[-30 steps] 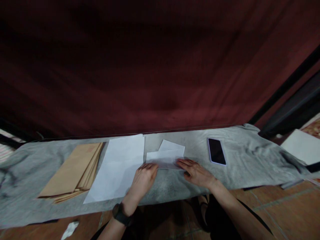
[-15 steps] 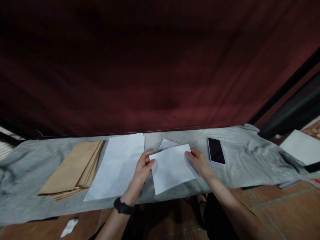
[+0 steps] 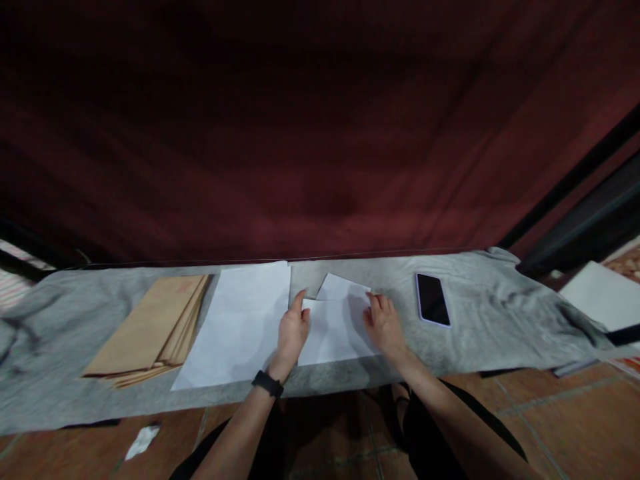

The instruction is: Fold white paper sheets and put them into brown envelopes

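A small white sheet of paper (image 3: 335, 333) rests low on the grey cloth, overlapping another white sheet (image 3: 340, 287) whose top corner sticks out behind it. My left hand (image 3: 293, 330) is at its left edge, index finger stretched forward and thumb apart, touching the paper's side. At the right edge my right hand (image 3: 384, 325) has its fingertips on the upper right part, with thumb and fingers apart; that corner is hidden beneath the hand. Just left of my left hand lies a larger white sheet (image 3: 240, 320).
A stack of brown paper envelopes (image 3: 147, 327) lies at the left. To the right is a phone (image 3: 433, 300) with a light purple edge. Grey cloth (image 3: 500, 313) covers the surface, and a dark red curtain (image 3: 320, 167) hangs behind. A white scrap (image 3: 143, 441) lies on the tiled floor.
The small sheet, held tilted between both hands before, has come down flat over the other sheet. My right hand has shifted slightly left, and both hands' fingers have loosened.
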`<state>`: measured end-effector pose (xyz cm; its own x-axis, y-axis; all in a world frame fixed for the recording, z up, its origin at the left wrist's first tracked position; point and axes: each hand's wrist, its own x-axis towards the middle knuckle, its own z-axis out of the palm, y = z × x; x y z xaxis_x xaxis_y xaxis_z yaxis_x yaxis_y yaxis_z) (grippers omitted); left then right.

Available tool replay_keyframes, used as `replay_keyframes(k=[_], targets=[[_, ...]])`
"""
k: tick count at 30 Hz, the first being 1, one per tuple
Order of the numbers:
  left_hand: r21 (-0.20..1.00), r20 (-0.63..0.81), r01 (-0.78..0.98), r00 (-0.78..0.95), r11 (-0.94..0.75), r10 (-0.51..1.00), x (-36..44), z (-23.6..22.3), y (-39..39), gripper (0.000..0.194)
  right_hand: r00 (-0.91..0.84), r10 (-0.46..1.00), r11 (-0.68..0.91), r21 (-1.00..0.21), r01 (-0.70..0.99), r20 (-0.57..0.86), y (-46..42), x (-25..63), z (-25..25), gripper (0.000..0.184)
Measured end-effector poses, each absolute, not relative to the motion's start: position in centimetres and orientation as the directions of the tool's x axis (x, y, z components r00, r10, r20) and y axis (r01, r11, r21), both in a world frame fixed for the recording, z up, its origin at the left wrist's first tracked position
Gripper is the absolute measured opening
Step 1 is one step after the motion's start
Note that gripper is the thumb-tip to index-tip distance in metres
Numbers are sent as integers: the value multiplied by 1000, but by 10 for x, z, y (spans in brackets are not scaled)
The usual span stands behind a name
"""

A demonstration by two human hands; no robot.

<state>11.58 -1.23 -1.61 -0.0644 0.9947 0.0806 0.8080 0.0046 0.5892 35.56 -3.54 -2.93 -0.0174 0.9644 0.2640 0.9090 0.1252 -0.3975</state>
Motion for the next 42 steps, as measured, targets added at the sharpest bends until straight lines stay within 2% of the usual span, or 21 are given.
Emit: replay_keyframes(k=[2,4,7,11,14,19,27,30,35,42], targets=[[547,120,837,-58,-17,991,118,-12,-15,52,-134,942,258,-409,875,307,-38,347,-32,50],[476,217,877,-43,-67,975,122,-8,-19,51,-229,920,355,-429,831,319,-42,335,-36,51],[381,335,907,42,-177,941,134,-9,-28,49,-320,906,413,-411,812,277,-49,319,-44,52],[339,245,868,291,-363,925,154,-28,-41,52,-385,896,440,-328,836,220,-60,307,-54,55],[311,178,843,401,-439,898,161,-42,-50,59,-384,898,433,-266,861,217,-65,305,-59,57],[264,180,862,398,-434,900,156,-47,-56,66,-384,900,425,-217,879,205,-69,310,-60,57],[227,152,917,299,-327,942,142,-50,-57,65,-268,942,311,-231,922,200,-69,333,-59,55],[230,152,931,254,-284,955,137,-50,-54,63,-161,963,215,-258,942,215,-62,347,-61,57],[316,190,926,153,-207,970,128,-45,-36,57,27,974,53,-345,937,224,-42,367,-57,58],[337,121,919,171,-203,978,124,-25,-15,55,122,990,-58,-604,795,65,-30,371,-48,49]])
